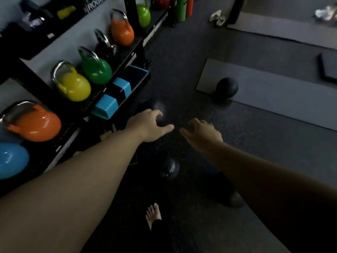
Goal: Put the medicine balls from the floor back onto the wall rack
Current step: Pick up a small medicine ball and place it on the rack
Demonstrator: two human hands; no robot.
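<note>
A black medicine ball point(227, 87) rests on the edge of a grey mat, to the right and beyond my hands. A second dark ball point(170, 170) lies on the black floor below my wrists, near my bare foot point(153, 214). A faint blurred round shape point(160, 110) sits just beyond my left fingertips; I cannot tell what it is. My left hand point(151, 126) and my right hand point(201, 135) both reach forward over the floor, fingers spread, holding nothing. The black rack point(127, 57) runs along the wall at left.
The rack's shelves carry several coloured kettlebells, such as a yellow one point(73, 86) and an orange one point(33, 123), with blue blocks point(107, 105) on the low shelf. Grey mats point(282, 99) cover the floor at right. A black pad point(328, 67) lies far right.
</note>
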